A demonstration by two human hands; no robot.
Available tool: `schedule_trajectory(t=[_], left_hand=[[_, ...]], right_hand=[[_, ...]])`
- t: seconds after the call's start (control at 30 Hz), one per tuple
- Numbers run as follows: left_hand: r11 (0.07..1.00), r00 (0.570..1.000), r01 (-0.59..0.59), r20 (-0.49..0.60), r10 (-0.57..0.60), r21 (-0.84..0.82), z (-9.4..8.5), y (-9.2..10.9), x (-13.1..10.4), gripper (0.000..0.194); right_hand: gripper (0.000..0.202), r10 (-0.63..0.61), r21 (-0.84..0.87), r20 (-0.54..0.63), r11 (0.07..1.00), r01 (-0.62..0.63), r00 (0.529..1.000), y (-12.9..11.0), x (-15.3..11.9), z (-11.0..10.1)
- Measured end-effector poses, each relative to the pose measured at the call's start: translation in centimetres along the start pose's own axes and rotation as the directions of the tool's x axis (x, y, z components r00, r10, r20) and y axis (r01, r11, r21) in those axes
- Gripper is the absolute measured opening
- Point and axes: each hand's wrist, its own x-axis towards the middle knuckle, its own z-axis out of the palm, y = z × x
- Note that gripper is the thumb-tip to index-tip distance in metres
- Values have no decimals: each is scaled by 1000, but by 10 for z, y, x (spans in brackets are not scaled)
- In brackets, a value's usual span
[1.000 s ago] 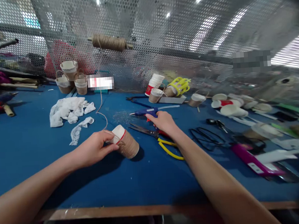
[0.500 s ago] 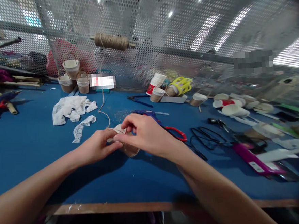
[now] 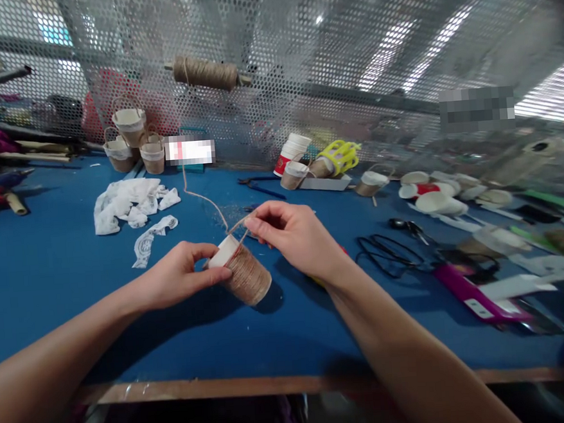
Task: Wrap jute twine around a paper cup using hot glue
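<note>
Cup (image 3: pixel 248 277) (head view): wound with twine up its side, pale band bare at the rim. Tilted, left of centre on the table (image 3: pixel 176 360), between front and back edges, mouth toward the back left corner. Cannot tell if the base touches down.
Left hand (image 3: pixel 185 276): narrow grip, thumb on the outer wall, fingers at the mouth; holding the cup.
Right hand (image 3: pixel 293 236): thumb and fingertip pinched on the twine, just off the rim, on the side toward the table's right edge.
Twine (image 3: pixel 204 197): comes down from the spool (image 3: pixel 207 73) beyond the back edge to the rim; small loop up to the right fingertips and back.
Lace (image 3: pixel 124 206): heaped toward the left edge, apart from both hands.
Change: 1.0 s ago right hand was on the glue gun (image 3: pixel 250 208), now mostly hidden behind it; since then it has taken up the loop.
Meaning: wrap's upper end judged not yet fixed; a hard pull could turn the cup.
</note>
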Motion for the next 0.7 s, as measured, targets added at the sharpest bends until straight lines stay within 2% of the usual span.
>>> schedule_trajectory(t=[0.2,0.53,0.7], left_hand=[[999,1000,-10,24,11,-53,2,2,-3,22],[998,999,-2,35,4,-59,4,5,-5,21],[996,997,-48,64,53,-71,3,8,-7,17]], right_hand=[[14,91,130,-4,987,-89,996,15,-8,3],[10,124,134,-41,984,-118,991,18,-17,3],[13,145,143,-29,980,-139,989,22,-20,4]])
